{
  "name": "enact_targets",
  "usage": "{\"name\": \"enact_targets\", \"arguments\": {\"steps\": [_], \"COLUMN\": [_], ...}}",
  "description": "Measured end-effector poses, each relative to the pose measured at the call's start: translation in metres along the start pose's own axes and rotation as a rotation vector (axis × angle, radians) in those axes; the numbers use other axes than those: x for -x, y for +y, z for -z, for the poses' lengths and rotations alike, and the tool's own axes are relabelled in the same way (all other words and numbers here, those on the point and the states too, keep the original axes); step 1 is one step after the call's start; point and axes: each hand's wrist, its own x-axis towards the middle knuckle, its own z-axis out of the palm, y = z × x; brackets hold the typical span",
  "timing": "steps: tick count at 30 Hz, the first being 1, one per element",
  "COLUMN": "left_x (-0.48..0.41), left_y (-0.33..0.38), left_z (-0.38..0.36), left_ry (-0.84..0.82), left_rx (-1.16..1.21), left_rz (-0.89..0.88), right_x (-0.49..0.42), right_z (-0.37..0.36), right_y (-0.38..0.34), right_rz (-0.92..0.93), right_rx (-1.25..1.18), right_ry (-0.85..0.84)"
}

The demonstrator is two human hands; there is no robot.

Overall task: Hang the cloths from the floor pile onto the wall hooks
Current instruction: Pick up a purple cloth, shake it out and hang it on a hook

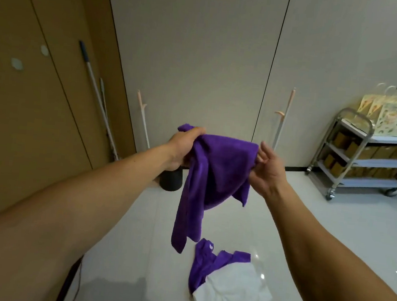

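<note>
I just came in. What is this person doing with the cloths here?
A person is holding a purple cloth up in the air with both hands. The left hand grips a bunched corner and the right hand pinches the opposite edge, so the cloth hangs down between them. On the floor below, a second purple cloth and a white cloth lie heaped together. The pale round hooks on the brown wall at left carry nothing.
</note>
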Motion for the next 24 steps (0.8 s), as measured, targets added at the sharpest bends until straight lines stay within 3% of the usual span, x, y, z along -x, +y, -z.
{"name": "enact_targets", "arguments": {"steps": [1, 3, 5, 7, 11, 14, 16, 19, 24], "left_x": [0.002, 0.006, 0.01, 0.013, 0.019, 0.02, 0.02, 0.027, 0.034], "left_y": [0.004, 0.013, 0.018, 0.015, 0.0, -0.006, -0.009, -0.013, -0.009], "left_z": [0.004, 0.012, 0.019, 0.026, 0.049, 0.067, 0.076, 0.076, 0.086], "left_ry": [-0.046, -0.109, -0.127, -0.122, -0.033, 0.074, 0.121, 0.083, -0.003], "left_rx": [0.049, 0.147, 0.171, 0.075, -0.159, -0.203, -0.21, -0.253, -0.188], "left_rz": [0.009, 0.017, 0.048, 0.111, 0.264, 0.263, 0.233, 0.233, 0.244], "right_x": [0.003, 0.008, 0.018, 0.029, 0.022, 0.017, 0.02, 0.027, 0.012], "right_z": [-0.003, 0.001, 0.015, 0.022, 0.022, 0.022, 0.032, 0.041, 0.03], "right_y": [-0.01, -0.011, 0.008, 0.022, -0.001, -0.029, -0.026, -0.002, -0.026], "right_rz": [0.054, 0.086, -0.068, -0.183, -0.038, 0.044, -0.001, -0.123, 0.037], "right_rx": [-0.042, 0.204, 0.597, 0.765, 0.474, 0.3, 0.343, 0.699, 0.464], "right_ry": [-0.031, -0.01, 0.012, -0.006, 0.047, 0.016, -0.064, 0.023, 0.108]}}
